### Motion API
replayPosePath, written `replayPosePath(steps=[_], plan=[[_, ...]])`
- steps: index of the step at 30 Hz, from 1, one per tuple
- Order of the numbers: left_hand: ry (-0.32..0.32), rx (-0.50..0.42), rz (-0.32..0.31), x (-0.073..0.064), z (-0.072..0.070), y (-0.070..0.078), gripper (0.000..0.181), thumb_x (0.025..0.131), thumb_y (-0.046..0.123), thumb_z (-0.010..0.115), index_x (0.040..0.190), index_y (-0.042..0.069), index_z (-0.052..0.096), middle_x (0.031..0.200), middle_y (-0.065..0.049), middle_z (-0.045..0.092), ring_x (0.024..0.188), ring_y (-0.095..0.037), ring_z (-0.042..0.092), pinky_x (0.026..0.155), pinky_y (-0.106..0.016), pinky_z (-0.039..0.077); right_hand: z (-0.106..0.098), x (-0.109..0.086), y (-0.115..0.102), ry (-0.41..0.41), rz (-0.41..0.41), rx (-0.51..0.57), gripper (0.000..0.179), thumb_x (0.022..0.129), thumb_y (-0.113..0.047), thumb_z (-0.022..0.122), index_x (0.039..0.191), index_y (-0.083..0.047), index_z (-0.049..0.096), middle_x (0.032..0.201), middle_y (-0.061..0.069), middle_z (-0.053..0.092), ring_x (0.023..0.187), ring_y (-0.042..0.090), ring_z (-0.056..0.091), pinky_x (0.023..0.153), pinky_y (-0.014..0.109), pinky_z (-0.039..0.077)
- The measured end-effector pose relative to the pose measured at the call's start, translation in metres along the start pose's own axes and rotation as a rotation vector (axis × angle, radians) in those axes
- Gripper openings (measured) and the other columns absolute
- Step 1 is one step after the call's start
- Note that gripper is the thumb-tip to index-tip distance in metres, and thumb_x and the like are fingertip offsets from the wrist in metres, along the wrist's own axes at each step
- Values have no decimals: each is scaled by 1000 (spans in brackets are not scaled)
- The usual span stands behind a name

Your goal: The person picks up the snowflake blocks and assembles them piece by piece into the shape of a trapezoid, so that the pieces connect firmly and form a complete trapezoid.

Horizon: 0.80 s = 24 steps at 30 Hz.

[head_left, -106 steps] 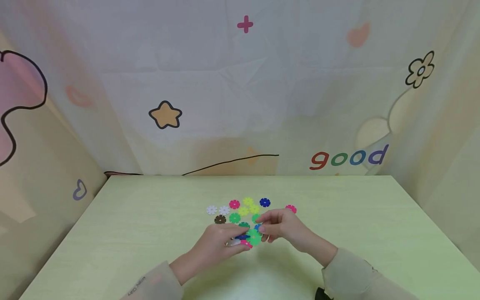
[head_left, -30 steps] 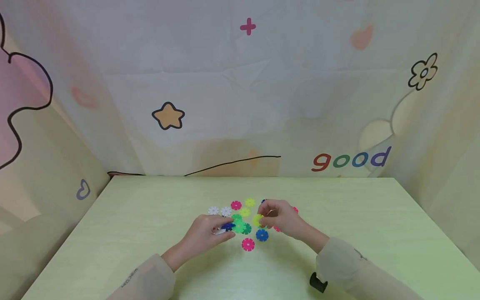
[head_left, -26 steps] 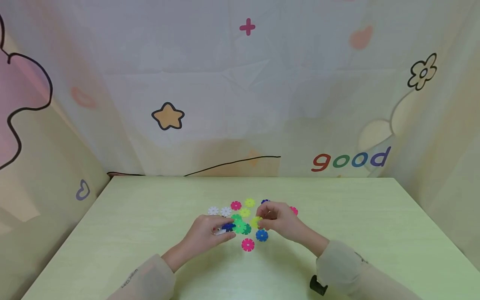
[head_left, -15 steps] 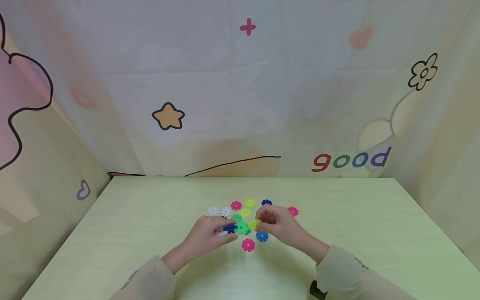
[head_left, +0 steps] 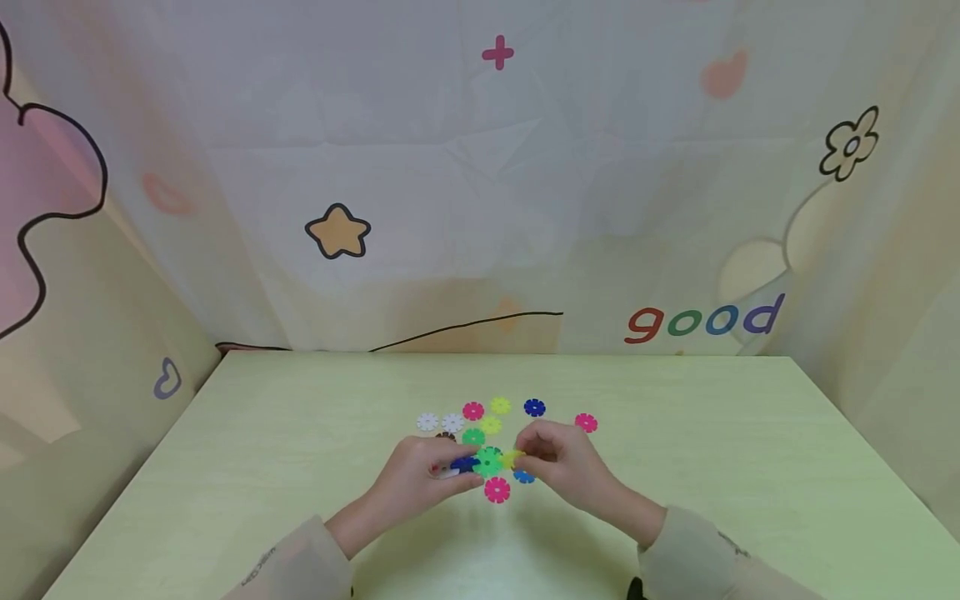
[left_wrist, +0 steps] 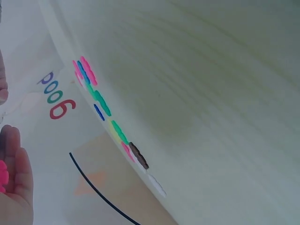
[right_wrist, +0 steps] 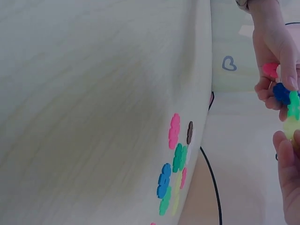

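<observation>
In the head view my left hand (head_left: 420,475) holds a joined row of notched plastic discs between thumb and fingers. A dark blue disc (head_left: 463,465) and a light green disc (head_left: 489,462) stick out of its grip. The right wrist view also shows a pink disc (right_wrist: 270,70) and some white at the palm end. My right hand (head_left: 566,462) pinches a yellow disc (head_left: 511,460), turned nearly edge-on, against the green disc's right side. Whether their slots have locked together cannot be told. Both hands are raised above the table.
Loose discs lie flat on the pale table (head_left: 225,500): white (head_left: 427,422), pink (head_left: 473,411), yellow (head_left: 500,405), dark blue (head_left: 535,407) and more. A pink disc (head_left: 497,490) lies nearest, below the hands. A printed curtain (head_left: 420,183) stands behind the table.
Earlier my right hand was at the green disc; by one second ago it held the yellow disc, apart from the row. Since then the yellow disc has come down and left to meet the green disc.
</observation>
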State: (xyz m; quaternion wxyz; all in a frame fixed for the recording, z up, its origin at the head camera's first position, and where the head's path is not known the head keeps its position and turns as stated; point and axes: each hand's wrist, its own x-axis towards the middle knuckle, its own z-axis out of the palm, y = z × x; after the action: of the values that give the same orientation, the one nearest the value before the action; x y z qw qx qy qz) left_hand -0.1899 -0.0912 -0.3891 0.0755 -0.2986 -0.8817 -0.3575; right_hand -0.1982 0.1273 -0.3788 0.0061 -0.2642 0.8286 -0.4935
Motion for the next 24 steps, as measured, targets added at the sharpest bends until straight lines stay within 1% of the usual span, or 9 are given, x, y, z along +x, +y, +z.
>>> replayPosePath(steps=[3, 5, 8, 12, 16, 18, 19, 21, 24], plan=[[34, -16, 38, -2, 0, 3, 33, 72, 29, 71, 99, 10, 69, 77, 3, 66, 57, 0, 41, 48, -12, 35, 1, -5, -2, 30, -50, -20, 8, 77, -3, 65, 84, -5, 62, 79, 7, 64, 67, 10, 59, 64, 19, 51], [53, -30, 71, -3, 0, 5, 32, 71, 27, 72, 97, 8, 69, 78, 0, 68, 56, 1, 42, 47, -12, 37, 1, -7, -4, 45, -97, -27, 9, 76, -1, 65, 83, -4, 62, 78, 8, 64, 66, 11, 60, 63, 19, 51], [57, -57, 101, -5, -1, 9, 32, 72, 27, 71, 96, 6, 69, 83, -3, 70, 59, 2, 49, 50, -11, 42, 0, -11, -7, 53, -156, -18, 8, 75, 2, 65, 82, -2, 61, 76, 10, 63, 64, 9, 60, 61, 19, 51], [56, -68, 165, -6, -1, 12, 32, 72, 27, 71, 96, 5, 69, 86, -4, 70, 66, -1, 60, 55, -8, 45, 0, -15, -11, 51, -214, 15, 9, 74, 6, 64, 78, 0, 60, 73, 13, 62, 60, 9, 58, 57, 21, 52], [83, -20, 276, -7, 0, 13, 31, 72, 25, 71, 94, 3, 69, 83, -4, 70, 68, -5, 63, 57, -6, 44, 0, -17, -13, 57, -286, 9, 11, 71, 8, 66, 75, 0, 60, 70, 14, 61, 56, 10, 56, 54, 22, 52], [98, 8, 314, -6, 0, 13, 30, 72, 25, 71, 93, 3, 70, 82, -4, 70, 67, -5, 64, 58, -4, 44, 1, -17, -14, 60, -304, -2, 10, 71, 7, 66, 75, 0, 60, 70, 13, 61, 56, 9, 56, 54, 22, 52], [101, 18, 316, -7, 0, 13, 30, 72, 25, 71, 93, 3, 70, 82, -4, 70, 67, -5, 63, 58, -4, 44, 1, -17, -14, 59, -306, -9, 10, 71, 7, 66, 75, -1, 60, 70, 13, 61, 56, 9, 56, 54, 22, 52], [93, 29, 301, -7, 0, 13, 31, 73, 27, 70, 93, 4, 70, 81, -3, 70, 66, -4, 63, 58, -4, 43, 1, -17, -14, 55, -297, -15, 10, 72, 6, 66, 76, -1, 60, 70, 12, 61, 57, 10, 56, 55, 21, 52], [67, 53, 239, -7, -2, 15, 33, 73, 29, 70, 95, 5, 69, 84, -2, 70, 67, -4, 62, 59, -6, 44, 0, -15, -14, 47, -267, -23, 10, 73, 5, 66, 78, -2, 60, 72, 11, 62, 60, 12, 57, 57, 20, 52]])
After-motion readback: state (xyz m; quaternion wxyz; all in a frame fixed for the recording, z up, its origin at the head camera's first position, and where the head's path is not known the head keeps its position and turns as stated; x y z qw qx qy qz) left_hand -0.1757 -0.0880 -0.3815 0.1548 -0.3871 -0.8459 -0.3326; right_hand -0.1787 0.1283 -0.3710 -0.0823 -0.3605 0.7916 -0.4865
